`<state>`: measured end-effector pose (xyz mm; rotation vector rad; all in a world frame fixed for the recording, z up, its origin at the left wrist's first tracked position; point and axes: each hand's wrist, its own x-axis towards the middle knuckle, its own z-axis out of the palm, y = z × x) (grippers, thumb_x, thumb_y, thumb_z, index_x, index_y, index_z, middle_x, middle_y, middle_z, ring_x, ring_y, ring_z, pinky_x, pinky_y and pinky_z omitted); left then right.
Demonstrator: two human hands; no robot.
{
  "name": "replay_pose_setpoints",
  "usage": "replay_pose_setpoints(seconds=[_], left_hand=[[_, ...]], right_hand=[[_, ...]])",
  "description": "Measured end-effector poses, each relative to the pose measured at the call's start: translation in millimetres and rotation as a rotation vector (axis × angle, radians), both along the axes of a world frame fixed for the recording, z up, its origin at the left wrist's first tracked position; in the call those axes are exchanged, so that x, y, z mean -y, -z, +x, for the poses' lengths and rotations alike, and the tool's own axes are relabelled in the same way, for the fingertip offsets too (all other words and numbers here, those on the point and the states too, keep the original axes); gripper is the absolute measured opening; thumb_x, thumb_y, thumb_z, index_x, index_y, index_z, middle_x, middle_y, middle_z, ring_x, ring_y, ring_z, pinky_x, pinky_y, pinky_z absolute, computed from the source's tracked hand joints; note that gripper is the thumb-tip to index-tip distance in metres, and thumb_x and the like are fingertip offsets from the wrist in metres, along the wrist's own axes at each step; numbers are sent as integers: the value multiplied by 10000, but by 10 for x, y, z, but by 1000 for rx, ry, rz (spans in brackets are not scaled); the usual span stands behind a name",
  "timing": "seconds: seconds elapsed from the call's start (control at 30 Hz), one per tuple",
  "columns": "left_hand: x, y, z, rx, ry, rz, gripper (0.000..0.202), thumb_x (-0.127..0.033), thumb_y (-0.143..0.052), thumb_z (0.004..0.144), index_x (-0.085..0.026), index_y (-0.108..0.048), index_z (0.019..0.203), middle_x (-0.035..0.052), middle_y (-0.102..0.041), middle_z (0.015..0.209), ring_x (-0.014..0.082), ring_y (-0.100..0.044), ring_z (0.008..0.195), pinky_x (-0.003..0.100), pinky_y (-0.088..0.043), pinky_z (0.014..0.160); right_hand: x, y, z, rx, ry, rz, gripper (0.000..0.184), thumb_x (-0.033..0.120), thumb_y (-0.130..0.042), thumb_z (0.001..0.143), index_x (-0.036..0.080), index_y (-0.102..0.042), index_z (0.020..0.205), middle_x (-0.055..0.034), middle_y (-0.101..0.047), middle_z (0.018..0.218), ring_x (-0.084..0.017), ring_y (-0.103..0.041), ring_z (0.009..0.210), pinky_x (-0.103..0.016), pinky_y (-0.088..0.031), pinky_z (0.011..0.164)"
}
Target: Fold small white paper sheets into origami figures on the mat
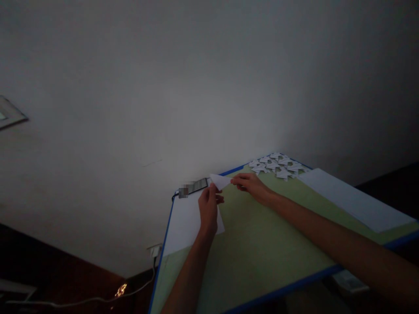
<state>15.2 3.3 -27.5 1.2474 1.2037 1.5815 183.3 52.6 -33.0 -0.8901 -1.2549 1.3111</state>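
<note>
A small piece of white paper folded into a triangle [221,181] is held up above the table. My left hand [208,207] pinches its lower left side between thumb and fingers. With closed fingertips, my right hand [250,185] grips the pointed right end of the same paper. Below my left hand lie white paper sheets [183,224] on the table's left side. A phone [198,186] rests just behind that hand, near the wall.
The green tabletop [262,248] has a blue edge and stands against a grey wall [209,87]. Several folded white paper shapes [276,165] lie at the far corner. A stack of white paper [353,198] lies on the right. A plug [155,251] with a cable sits at the wall.
</note>
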Motion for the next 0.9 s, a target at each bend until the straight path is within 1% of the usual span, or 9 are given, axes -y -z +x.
replay_pose_setpoints(seconds=[0.17, 0.23, 0.37, 0.5, 0.6, 0.67, 0.73, 0.83, 0.9], left_hand=[[-30, 16, -42, 91, -53, 11, 502, -662, -615, 816, -160, -592, 810, 12, -568, 748, 137, -574, 660, 259, -495, 587], [-52, 43, -67, 71, -85, 39, 503, -671, -601, 823, -169, -590, 809, -9, -543, 715, 126, -540, 638, 238, -458, 565], [-90, 79, -105, 9, -233, 65, 529, -684, -567, 835, -161, -641, 822, -38, -474, 638, 106, -425, 570, 220, -334, 508], [-86, 60, -112, -16, -294, 66, 557, -687, -548, 840, -145, -669, 799, -31, -471, 618, 113, -401, 575, 236, -307, 521], [-61, 33, -103, -30, -295, 87, 551, -677, -548, 845, -145, -675, 784, -30, -469, 608, 119, -403, 577, 243, -306, 528], [-40, 20, -94, -54, -274, 96, 538, -666, -554, 850, -148, -676, 771, -32, -461, 592, 118, -393, 563, 245, -294, 521], [-18, 10, -82, -78, -235, 113, 515, -651, -571, 850, -156, -675, 755, -32, -462, 586, 116, -387, 553, 245, -286, 517], [6, -3, -65, -86, -179, 153, 470, -619, -602, 848, -167, -673, 742, -28, -476, 599, 115, -393, 557, 241, -291, 519], [11, -9, -57, -79, -159, 167, 457, -608, -605, 854, -169, -677, 750, -19, -507, 622, 117, -420, 571, 238, -309, 529]], right_hand=[[62, 26, -68, 63, -67, 36, 284, 438, -748, 691, 162, -693, 733, 25, -568, 635, -106, -473, 603, -271, -355, 609], [100, 19, -93, 109, -91, 63, 270, 426, -749, 689, 163, -701, 727, 23, -576, 626, -111, -483, 597, -273, -367, 610], [152, 9, -136, 159, -153, 133, 231, 393, -753, 688, 169, -694, 701, 22, -590, 609, -125, -528, 603, -271, -393, 616], [173, 27, -149, 205, -205, 189, 215, 373, -746, 718, 170, -677, 696, 18, -604, 609, -128, -552, 603, -268, -408, 612], [187, 44, -158, 214, -219, 209, 215, 373, -747, 736, 168, -707, 788, 3, -643, 671, -134, -580, 633, -270, -429, 628], [199, 53, -176, 195, -213, 220, 262, 389, -754, 741, 169, -726, 879, -8, -665, 732, -139, -591, 662, -275, -445, 647], [211, 62, -200, 184, -205, 240, 307, 420, -759, 749, 171, -735, 927, -19, -679, 773, -144, -595, 691, -281, -453, 669], [229, 70, -232, 199, -197, 266, 309, 458, -759, 758, 175, -742, 879, -24, -687, 765, -152, -593, 698, -286, -448, 672], [239, 66, -242, 210, -176, 294, 282, 453, -747, 772, 178, -740, 836, -27, -693, 756, -161, -599, 700, -293, -451, 674]])
